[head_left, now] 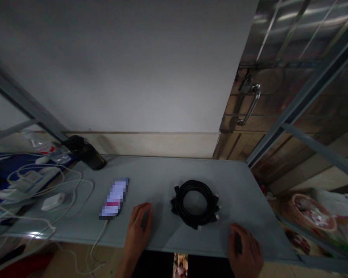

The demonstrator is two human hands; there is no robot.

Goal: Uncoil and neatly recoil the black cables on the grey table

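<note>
A coiled black cable point(194, 222) lies on the grey tabletop, with several connector ends sticking out around the ring. To its left, my left hand point(140, 227) rests at the table's front edge with its fingers curled in loosely. My right hand point(246, 249) rests to the right of the coil, its fingers curled in the same way. A dark hollow shows between thumb and fingers of each hand, and I see no object in either. Neither hand touches the cable. Left of my left hand lies a phone point(114, 199) with its screen lit and a white cord plugged into its lower end.
White cables point(75, 193) tangle at the left beside a white charger point(53, 201). A black bottle point(88, 152) and a clear plastic bottle point(50, 148) lie behind. Grey metal posts point(301, 85) frame the table point(162, 170). A basket point(329, 226) stands at right.
</note>
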